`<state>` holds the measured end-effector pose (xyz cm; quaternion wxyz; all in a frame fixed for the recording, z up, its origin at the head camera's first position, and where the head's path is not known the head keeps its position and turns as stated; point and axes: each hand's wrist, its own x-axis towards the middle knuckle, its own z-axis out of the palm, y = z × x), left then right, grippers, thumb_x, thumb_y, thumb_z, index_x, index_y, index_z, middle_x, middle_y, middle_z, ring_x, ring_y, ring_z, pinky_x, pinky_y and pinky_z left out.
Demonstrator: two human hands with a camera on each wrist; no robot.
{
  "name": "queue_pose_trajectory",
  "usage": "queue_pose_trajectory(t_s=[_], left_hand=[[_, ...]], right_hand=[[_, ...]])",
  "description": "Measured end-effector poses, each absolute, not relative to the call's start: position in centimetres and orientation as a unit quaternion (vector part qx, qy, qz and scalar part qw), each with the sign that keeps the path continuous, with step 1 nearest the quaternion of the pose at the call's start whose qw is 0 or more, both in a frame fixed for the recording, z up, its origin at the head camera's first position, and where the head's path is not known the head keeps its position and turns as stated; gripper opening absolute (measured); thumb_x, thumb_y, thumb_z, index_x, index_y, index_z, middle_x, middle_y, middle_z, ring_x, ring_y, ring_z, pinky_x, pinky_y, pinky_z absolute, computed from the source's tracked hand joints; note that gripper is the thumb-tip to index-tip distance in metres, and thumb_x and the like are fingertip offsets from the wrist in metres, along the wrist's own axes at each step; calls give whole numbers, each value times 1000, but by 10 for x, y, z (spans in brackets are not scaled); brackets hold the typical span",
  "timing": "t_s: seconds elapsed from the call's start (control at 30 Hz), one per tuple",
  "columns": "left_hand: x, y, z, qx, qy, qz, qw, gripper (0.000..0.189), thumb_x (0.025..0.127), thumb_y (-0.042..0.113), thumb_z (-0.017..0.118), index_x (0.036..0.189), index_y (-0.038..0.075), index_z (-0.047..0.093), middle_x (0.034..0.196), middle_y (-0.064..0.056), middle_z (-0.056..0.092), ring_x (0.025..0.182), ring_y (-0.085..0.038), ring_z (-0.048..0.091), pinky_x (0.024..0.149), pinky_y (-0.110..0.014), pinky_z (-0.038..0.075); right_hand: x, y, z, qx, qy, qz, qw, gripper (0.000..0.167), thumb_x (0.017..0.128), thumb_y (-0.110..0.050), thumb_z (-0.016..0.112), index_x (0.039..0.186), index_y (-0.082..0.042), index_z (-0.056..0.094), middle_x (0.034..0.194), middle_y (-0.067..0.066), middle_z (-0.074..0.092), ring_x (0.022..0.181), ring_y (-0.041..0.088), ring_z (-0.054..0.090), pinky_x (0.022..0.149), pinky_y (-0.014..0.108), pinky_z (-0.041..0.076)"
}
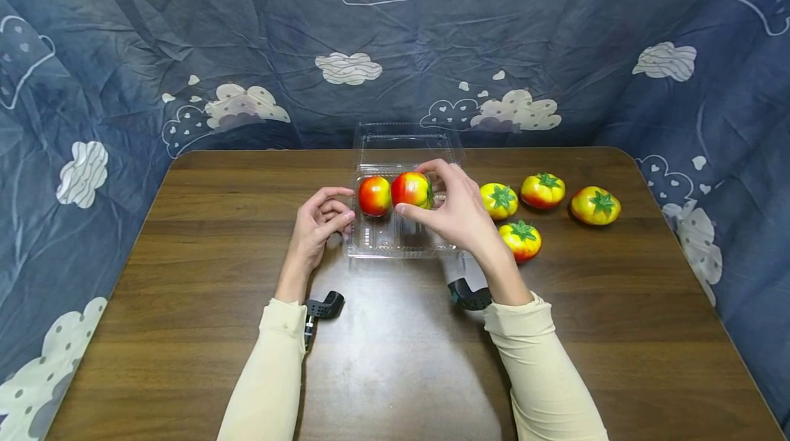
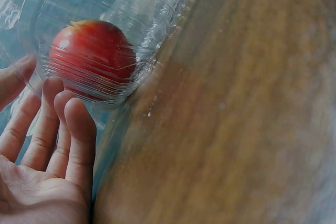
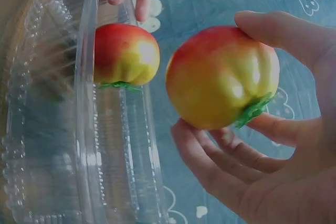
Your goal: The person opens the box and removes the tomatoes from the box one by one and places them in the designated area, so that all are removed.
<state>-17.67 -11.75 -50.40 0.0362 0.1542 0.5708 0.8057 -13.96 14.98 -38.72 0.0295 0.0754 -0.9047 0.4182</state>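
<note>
My right hand (image 1: 459, 211) grips a red-and-yellow toy tomato (image 1: 410, 190) between thumb and fingers, above the clear plastic container (image 1: 370, 249). In the right wrist view this tomato (image 3: 223, 77) is apart from the container's rim, its green leafy top turned toward the palm. Another tomato (image 1: 374, 196) sits in the container's left end; the left wrist view shows this tomato (image 2: 94, 59) through the ribbed wall. At the left edge, my left hand (image 1: 315, 225) holds the container's rim with thumb and fingertips, the other fingers loosely bent.
Several more tomatoes, including a near one (image 1: 521, 241) and a far-right one (image 1: 595, 206), lie right of the container on the wooden table (image 1: 204, 276). The container's hinged lid (image 1: 407, 142) stands raised at the back, near the blue cloud-patterned cloth (image 1: 296, 22).
</note>
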Motion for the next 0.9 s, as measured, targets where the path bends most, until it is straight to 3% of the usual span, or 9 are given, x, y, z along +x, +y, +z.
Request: queue_pose_trajectory(t_s=[0.3,0.63,0.9], left_hand=[[-176,-118,-503,152,571,806,37,42,91,-17,66,132,-17,55,80,-5,70,57,-14,63,52,-23,56],[-176,-117,-504,155,572,804,39,42,91,-16,67,131,-17,55,80,-4,71,57,-17,62,53,-25,57],[-176,-118,-502,153,575,803,39,42,91,-16,66,132,-16,55,80,-5,71,58,-15,63,53,-24,57]], right_hand=[[-138,156,-386,75,-911,398,80,64,80,-46,91,132,-17,67,111,9,54,96,27,50,78,37,41],[-131,162,-388,61,-914,388,105,63,77,-42,93,129,-14,69,120,11,51,111,30,49,90,44,43],[-115,200,-410,80,-921,355,142,66,73,-30,98,128,-10,68,123,12,61,112,31,59,92,48,48]])
